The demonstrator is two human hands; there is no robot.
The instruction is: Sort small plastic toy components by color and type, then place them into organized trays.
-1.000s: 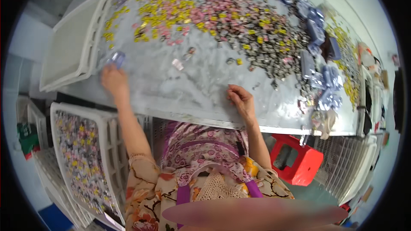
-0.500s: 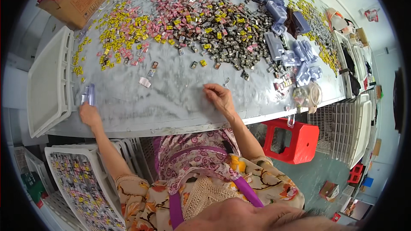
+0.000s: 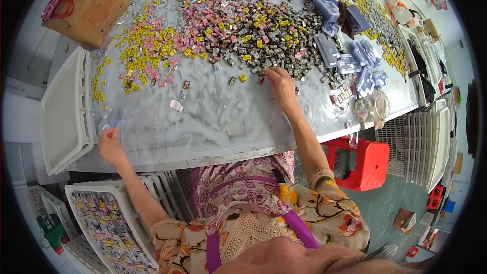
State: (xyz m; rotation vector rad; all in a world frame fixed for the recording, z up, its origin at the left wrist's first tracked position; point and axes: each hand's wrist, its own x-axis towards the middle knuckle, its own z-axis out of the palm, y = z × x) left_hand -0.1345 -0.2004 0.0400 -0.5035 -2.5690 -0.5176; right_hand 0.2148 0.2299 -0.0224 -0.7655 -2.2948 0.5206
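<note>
At the table's left side, my left hand [image 3: 111, 148] is closed with its fingertips at the edge of a clear plastic case [image 3: 108, 121], which shows only faintly against the tabletop. My right hand [image 3: 282, 90] reaches to the near edge of a large heap of small dark pieces [image 3: 289, 45]. Its fingers are bent together beside a small reddish-brown piece [image 3: 261, 79]; whatever lies between the fingertips is hidden. Pink pieces [image 3: 195, 23] and yellow pieces [image 3: 144, 38] spread leftward from the dark ones.
A white plastic crate [image 3: 68, 114] and a cardboard box [image 3: 96, 7] stand at the left. Clear bluish plastic cases [image 3: 327, 50] pile up at the right, near a round clear tub [image 3: 379, 104]. Below the table edge are a red stool [image 3: 373, 167] and a tray full of pieces [image 3: 104, 223].
My right hand has moved forward and right, from the bare tabletop to the heap's near edge. My left hand stays near the clear case, which now looks turned. The whole view has shifted slightly.
</note>
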